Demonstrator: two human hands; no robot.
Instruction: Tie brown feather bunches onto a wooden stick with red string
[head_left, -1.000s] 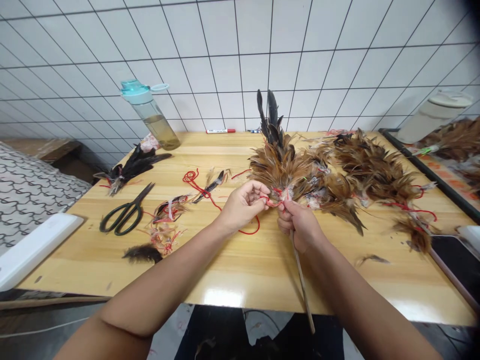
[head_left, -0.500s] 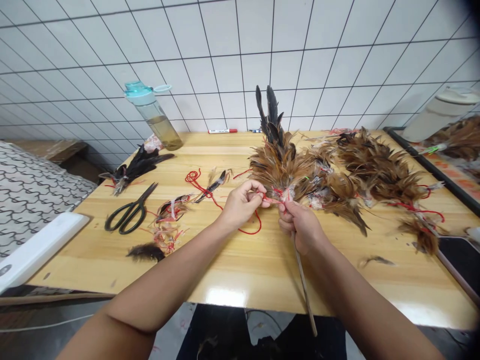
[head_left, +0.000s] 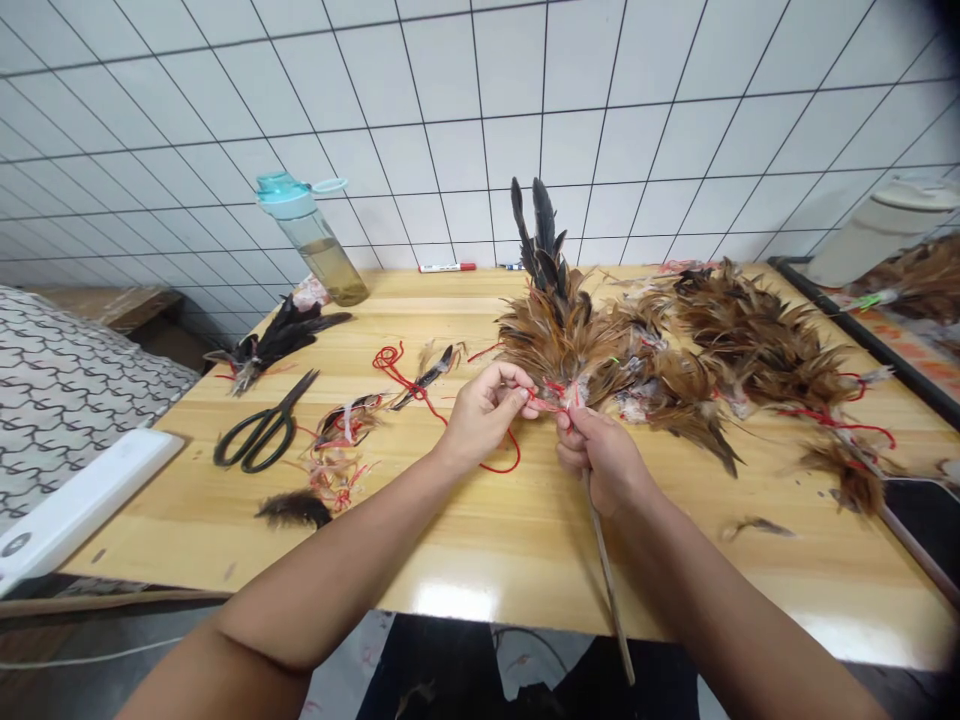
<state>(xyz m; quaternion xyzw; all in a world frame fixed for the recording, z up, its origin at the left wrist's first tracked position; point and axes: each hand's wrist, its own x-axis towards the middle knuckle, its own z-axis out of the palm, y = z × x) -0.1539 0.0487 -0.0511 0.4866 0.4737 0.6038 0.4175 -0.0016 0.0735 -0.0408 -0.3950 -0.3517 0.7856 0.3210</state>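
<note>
My right hand (head_left: pixel 604 460) is closed round a thin wooden stick (head_left: pixel 611 595) topped by a bunch of brown and black feathers (head_left: pixel 555 320), held upright over the wooden table (head_left: pixel 480 540). My left hand (head_left: pixel 484 410) pinches a red string (head_left: pixel 420 395) right at the base of the feathers. The string trails left across the table in loops. Both hands meet just below the feather bunch.
Black scissors (head_left: pixel 259 435) lie at the left, near small feather bundles (head_left: pixel 337 440) and dark feathers (head_left: pixel 274 335). A water bottle (head_left: pixel 315 240) and a red marker (head_left: pixel 446 267) stand by the tiled wall. More brown feather strings (head_left: pixel 750 345) cover the right side.
The hands have hardly moved; the left fingers shifted slightly on the red string. The view drifted a little to the left.
</note>
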